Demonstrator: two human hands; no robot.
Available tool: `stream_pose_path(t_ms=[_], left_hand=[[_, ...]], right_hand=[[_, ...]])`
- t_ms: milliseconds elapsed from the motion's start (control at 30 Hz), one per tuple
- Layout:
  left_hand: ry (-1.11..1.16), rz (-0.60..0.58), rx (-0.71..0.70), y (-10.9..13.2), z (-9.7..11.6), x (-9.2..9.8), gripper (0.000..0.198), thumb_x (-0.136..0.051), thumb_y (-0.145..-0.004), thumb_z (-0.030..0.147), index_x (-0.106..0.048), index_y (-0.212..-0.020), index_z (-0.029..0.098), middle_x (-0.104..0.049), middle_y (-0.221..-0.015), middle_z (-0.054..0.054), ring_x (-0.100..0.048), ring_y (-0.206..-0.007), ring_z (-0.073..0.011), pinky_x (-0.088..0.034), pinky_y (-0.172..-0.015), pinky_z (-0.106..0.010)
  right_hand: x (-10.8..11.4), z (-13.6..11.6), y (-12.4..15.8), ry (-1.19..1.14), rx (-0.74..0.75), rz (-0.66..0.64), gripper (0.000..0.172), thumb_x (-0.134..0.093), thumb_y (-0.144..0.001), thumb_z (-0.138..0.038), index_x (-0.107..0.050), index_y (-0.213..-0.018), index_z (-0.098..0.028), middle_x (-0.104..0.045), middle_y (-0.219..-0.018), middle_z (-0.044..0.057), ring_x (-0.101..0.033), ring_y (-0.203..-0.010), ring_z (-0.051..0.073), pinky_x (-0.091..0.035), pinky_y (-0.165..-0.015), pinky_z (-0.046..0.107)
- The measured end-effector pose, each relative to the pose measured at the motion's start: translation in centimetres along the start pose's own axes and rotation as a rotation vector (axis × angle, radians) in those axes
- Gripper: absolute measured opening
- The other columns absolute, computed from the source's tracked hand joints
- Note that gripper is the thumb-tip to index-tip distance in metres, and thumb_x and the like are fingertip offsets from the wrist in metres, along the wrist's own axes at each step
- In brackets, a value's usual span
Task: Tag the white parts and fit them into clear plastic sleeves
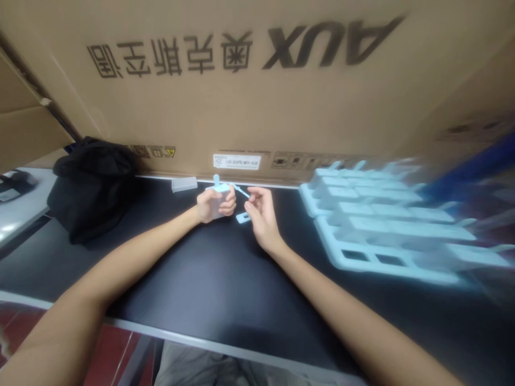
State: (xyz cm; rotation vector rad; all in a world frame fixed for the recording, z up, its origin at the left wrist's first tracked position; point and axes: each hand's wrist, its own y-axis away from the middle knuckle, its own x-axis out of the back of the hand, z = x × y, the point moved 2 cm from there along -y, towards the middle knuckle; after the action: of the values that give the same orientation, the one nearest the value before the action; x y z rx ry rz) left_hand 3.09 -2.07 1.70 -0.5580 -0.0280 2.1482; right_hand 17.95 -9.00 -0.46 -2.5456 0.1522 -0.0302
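Over the far middle of the black table, my left hand (215, 205) is wrapped round a small translucent box with a light-blue lid (220, 188). A rounded tab sticks up from the lid. From its right side a thin light-blue strap (241, 190) reaches to my right hand (261, 214), whose thumb and fingers pinch the strap's end. Just below those fingers is a flat light-blue piece with a slot (243, 217); I cannot tell whether it lies on the table or hangs from the hand.
To the right, a light-blue tray (354, 262) carries several similar light-blue-lidded boxes, blurred. A small white box (184, 184) lies behind my left hand. A black cloth bag (90, 187) sits at the left. A large printed cardboard box (181, 112) walls off the table's back (209, 300).
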Motion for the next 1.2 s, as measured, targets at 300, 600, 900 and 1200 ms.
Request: stream_pose_path(t_ms=[300,600,900,1200], left_hand=[[-0.071,-0.001,-0.012,-0.1,-0.1,-0.5,0.031,-0.063,-0.079,0.038,-0.051,-0.103,0.023,-0.043,-0.055,0.010,-0.032,-0.041,-0.0080,-0.037,-0.049,-0.022],[-0.077,-0.034,-0.036,-0.2,-0.4,0.0,0.027,-0.065,-0.080,0.041,-0.057,-0.095,0.019,-0.045,-0.054,0.007,-0.036,-0.040,-0.0078,-0.036,-0.045,-0.021],[-0.187,-0.029,-0.026,-0.2,-0.9,-0.7,0.047,-0.063,-0.088,0.064,-0.055,-0.092,0.018,-0.045,-0.051,0.007,-0.035,-0.039,-0.0072,-0.032,-0.042,-0.019],[-0.211,-0.080,-0.090,-1.2,-0.5,-3.1,0.050,-0.058,-0.090,0.066,-0.057,-0.090,0.015,-0.044,-0.051,0.006,-0.036,-0.040,-0.0079,-0.032,-0.043,-0.021]], right_hand=[[0.0,-0.6,0.2,0.107,0.087,0.005,0.041,-0.056,-0.098,-0.039,-0.043,-0.135,-0.029,-0.046,-0.104,0.004,-0.050,-0.088,0.019,-0.048,-0.078,0.037],[0.0,-0.9,0.1,0.155,0.109,-0.006,0.033,-0.054,-0.098,-0.036,-0.048,-0.130,-0.028,-0.048,-0.102,0.004,-0.051,-0.087,0.019,-0.050,-0.079,0.037],[-0.2,-0.5,0.1,0.179,0.057,0.028,0.033,-0.054,-0.096,-0.034,-0.050,-0.128,-0.025,-0.049,-0.100,0.003,-0.052,-0.084,0.017,-0.049,-0.076,0.036],[7.9,-10.9,0.6,0.482,0.372,0.259,0.014,-0.054,-0.099,-0.031,-0.060,-0.111,-0.026,-0.055,-0.093,0.005,-0.055,-0.085,0.021,-0.048,-0.075,0.040]])
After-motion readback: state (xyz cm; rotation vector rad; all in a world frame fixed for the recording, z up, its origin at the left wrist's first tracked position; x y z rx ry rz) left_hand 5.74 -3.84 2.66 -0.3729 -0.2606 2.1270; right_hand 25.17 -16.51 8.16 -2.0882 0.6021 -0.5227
